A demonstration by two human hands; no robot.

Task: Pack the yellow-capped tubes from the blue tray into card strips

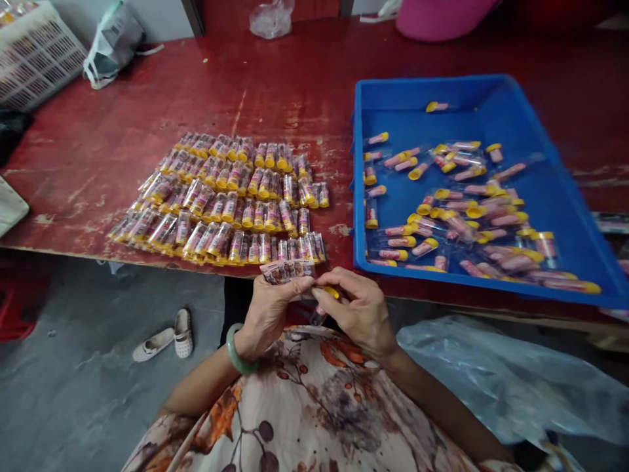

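tube (pixel 319 316) apparently in right hand (pixel 361 307)

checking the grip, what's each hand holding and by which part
Left hand: printed sheet, by its near edge. Right hand: yellow-capped tube, near its cap.

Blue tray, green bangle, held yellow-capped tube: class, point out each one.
Blue tray (pixel 403 124), head view, bare floor.
Green bangle (pixel 232 349), head view, band's left side.
Yellow-capped tube (pixel 319 316), head view, body below the cap.
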